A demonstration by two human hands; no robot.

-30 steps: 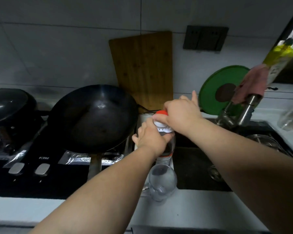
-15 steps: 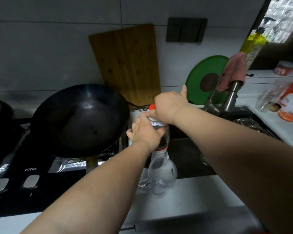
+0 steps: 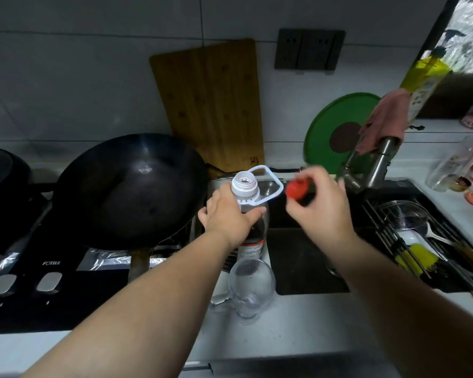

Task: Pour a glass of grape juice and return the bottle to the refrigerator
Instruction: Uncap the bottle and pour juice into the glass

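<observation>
Item: clear plastic juice bottle [image 3: 253, 230], uncapped, upright between stove and sink. Your left hand [image 3: 227, 218] clamps its shoulder; your right hand [image 3: 321, 205] pinches the red screw cap [image 3: 296, 189]. Empty clear glass mug [image 3: 250, 287] just near. Next: tilt, pour slowly.

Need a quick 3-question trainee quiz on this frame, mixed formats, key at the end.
1. True or false: the red cap is screwed onto the juice bottle.
2. Multiple choice: where is the glass mug? A) in the sink B) on the counter in front of the bottle C) inside the wok
3. Fill in: the left hand has its grip around the bottle's ____.

Key:
1. False. The right hand holds the cap off to the side; the white bottle mouth is open.
2. B. It stands upright and looks empty.
3. Neck, just under the white carry handle.
</observation>
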